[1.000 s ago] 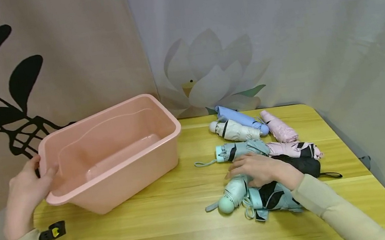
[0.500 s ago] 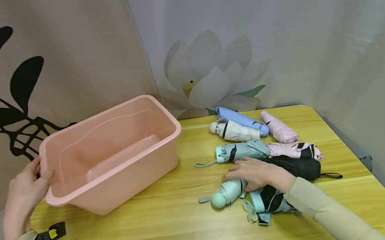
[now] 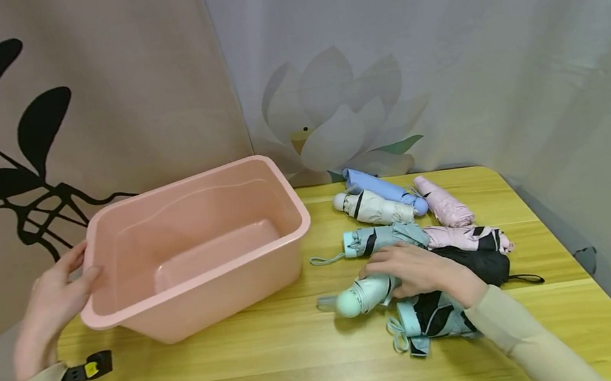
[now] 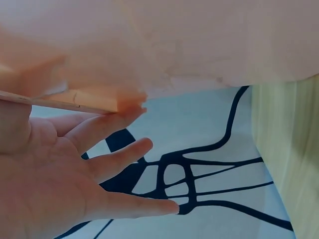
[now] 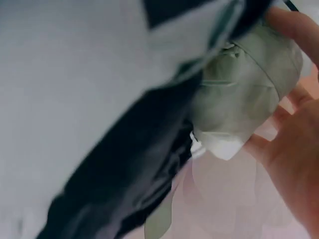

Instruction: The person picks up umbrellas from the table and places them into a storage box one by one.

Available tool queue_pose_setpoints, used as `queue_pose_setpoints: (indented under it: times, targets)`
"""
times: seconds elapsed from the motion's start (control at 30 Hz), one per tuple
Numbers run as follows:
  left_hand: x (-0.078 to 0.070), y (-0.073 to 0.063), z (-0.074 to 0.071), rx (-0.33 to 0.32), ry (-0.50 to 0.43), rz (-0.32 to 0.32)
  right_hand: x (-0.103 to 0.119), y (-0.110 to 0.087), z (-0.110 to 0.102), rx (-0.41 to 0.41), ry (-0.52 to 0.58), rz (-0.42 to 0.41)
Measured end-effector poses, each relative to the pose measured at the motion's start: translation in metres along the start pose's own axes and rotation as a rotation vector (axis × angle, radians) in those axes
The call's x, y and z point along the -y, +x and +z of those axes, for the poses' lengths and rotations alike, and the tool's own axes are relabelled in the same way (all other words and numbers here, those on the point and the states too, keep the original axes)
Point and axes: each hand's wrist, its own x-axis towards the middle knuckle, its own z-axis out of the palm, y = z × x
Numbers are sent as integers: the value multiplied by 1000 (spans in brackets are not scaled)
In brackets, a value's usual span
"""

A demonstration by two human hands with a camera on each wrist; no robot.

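Observation:
My left hand (image 3: 58, 300) pinches the left end rim of a pink plastic tub (image 3: 226, 289), thumb inside and fingers outside. In the left wrist view, the other fingers of that hand (image 4: 75, 164) spread below the rim. My right hand (image 3: 418, 270) grips a folded mint-green umbrella (image 3: 374, 291), whose round handle end points left toward the tub. The right wrist view shows the thumb and fingers around the umbrella's pale green cloth (image 5: 249, 84). Just below this hand lies a teal and black folded umbrella (image 3: 438, 314); a black one (image 3: 477, 265) lies behind the wrist.
More folded umbrellas lie at the right: a grey-teal one (image 3: 386, 239), a white one (image 3: 376, 207), a blue one (image 3: 382, 188), a pink one (image 3: 444, 202) and a pink and black one (image 3: 468, 237). A printed curtain (image 3: 498, 84) hangs behind the wooden table (image 3: 282, 371).
The tub has shifted right with my left hand. My right hand has closed around the mint-green umbrella, and its handle end has swung upward and left from its earlier slant.

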Motion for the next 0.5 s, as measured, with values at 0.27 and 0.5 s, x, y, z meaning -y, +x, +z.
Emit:
queue_pose_setpoints:
  times: [0.27, 0.5]
  targets:
    - [-6, -2, 7, 12, -11, 46, -5, -15, -18, -158, 32, 21]
    - [-14, -2, 16, 10, 15, 94, -12, -25, -28, -265, -33, 36]
